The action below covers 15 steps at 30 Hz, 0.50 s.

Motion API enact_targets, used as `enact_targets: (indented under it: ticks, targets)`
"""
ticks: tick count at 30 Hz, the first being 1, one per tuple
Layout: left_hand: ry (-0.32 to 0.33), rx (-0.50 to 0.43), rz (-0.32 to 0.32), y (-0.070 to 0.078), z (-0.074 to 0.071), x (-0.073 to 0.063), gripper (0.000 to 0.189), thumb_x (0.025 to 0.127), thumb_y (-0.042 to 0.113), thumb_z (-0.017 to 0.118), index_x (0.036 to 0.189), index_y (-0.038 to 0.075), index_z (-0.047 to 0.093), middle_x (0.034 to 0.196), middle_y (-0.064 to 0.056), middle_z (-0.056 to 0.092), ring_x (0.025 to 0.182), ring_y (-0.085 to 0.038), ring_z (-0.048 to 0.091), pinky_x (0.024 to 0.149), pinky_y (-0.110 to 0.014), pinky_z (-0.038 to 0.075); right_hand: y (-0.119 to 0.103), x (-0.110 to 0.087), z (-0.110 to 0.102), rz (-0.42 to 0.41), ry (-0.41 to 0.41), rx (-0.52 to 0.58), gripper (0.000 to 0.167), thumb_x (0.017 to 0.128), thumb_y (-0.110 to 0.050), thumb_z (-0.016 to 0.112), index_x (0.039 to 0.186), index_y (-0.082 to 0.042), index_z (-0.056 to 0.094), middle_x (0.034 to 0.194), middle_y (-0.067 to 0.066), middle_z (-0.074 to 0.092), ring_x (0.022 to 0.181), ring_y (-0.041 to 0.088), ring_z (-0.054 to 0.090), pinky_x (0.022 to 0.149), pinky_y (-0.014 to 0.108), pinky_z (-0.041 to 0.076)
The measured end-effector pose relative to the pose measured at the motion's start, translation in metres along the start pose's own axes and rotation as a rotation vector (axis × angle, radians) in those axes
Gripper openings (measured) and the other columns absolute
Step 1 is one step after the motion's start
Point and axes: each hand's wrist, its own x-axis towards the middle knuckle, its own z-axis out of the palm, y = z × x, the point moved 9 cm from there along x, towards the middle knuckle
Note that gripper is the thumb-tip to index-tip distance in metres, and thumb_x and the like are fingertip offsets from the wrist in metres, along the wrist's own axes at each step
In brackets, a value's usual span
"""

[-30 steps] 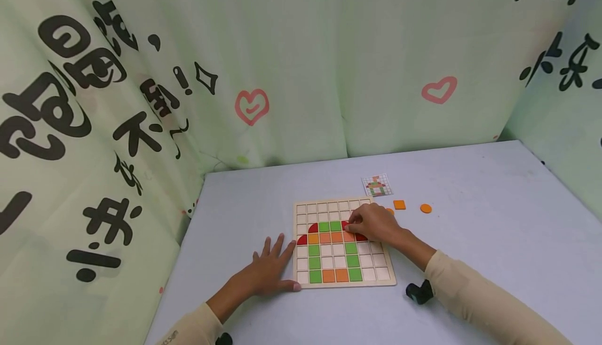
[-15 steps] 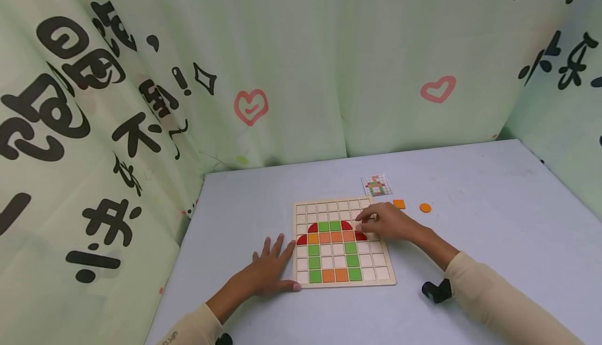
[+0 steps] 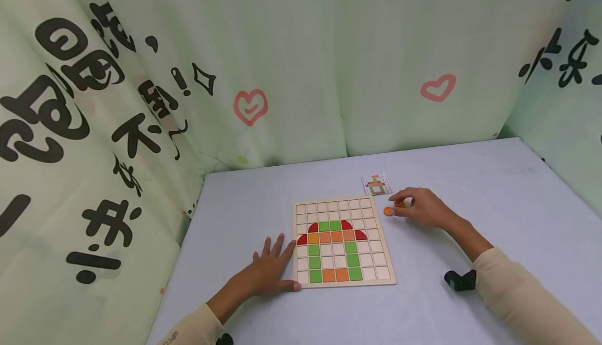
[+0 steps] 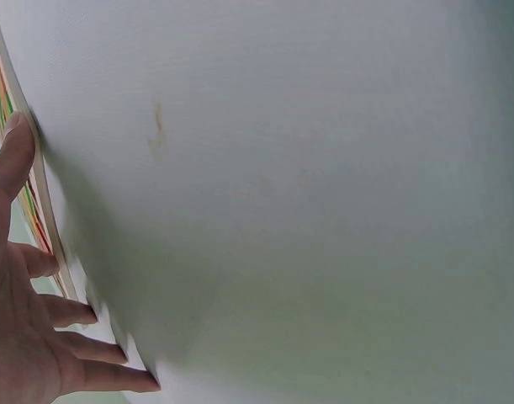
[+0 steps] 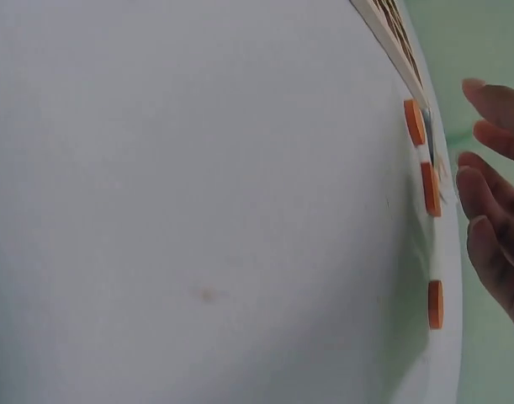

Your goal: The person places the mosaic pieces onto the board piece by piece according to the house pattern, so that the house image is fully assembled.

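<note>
A wooden grid board [image 3: 329, 208] lies flat on the table, with green, orange and red pieces set in its squares. My left hand [image 3: 270, 272] rests with fingers spread at its left edge, thumb and index fingertip touching the frame. Beyond the board's right side hovers my right hand [image 3: 423, 208], fingers loosely bent and nothing between them. Under and beside it are a round orange piece [image 3: 388, 211] and a square orange piece [image 5: 431, 189], mostly covered in the head view. Another orange piece [image 5: 436, 305] shows in the right wrist view, hidden by the hand in the head view.
A small pattern card [image 3: 376, 184] lies behind the board's far right corner. The pale tablecloth [image 3: 517, 204] stretches out to the right. Curtains [image 3: 301, 62] with black writing and pink hearts stand behind and to the left. Black wrist devices [image 3: 461, 280] sit at the sleeves.
My right hand has left the red pieces on the board and moved right, over the loose orange pieces. The left hand stays at the board's edge.
</note>
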Motion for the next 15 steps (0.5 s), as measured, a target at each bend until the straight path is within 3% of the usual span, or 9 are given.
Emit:
enact_targets:
  ticks: [7, 15]
  targets:
    - [0.001, 0.004, -0.006, 0.0, -0.001, -0.003, 0.105, 0.079, 0.068, 0.07, 0.161, 0.022, 0.022, 0.168, -0.015, 0.016, 0.151, -0.052, 0.013, 0.108, -0.075, 0.028, 0.025, 0.001, -0.011, 0.107, 0.022, -0.131, 0.043, 0.086, -0.024, 0.08, 0.124, -0.006, 0.07, 0.115, 0.018, 0.066, 0.11, 0.038, 0.058, 0.086, 0.053, 0.051]
    - [-0.003, -0.006, -0.007, 0.002, -0.002, -0.002, 0.105, 0.08, 0.068, 0.07, 0.161, 0.022, 0.022, 0.168, -0.016, 0.016, 0.151, -0.052, 0.013, 0.108, -0.074, 0.028, 0.029, 0.008, -0.004, 0.147, 0.006, -0.167, 0.037, 0.091, -0.022, 0.074, 0.123, -0.003, 0.071, 0.109, 0.017, 0.064, 0.106, 0.038, 0.059, 0.077, 0.045, 0.05]
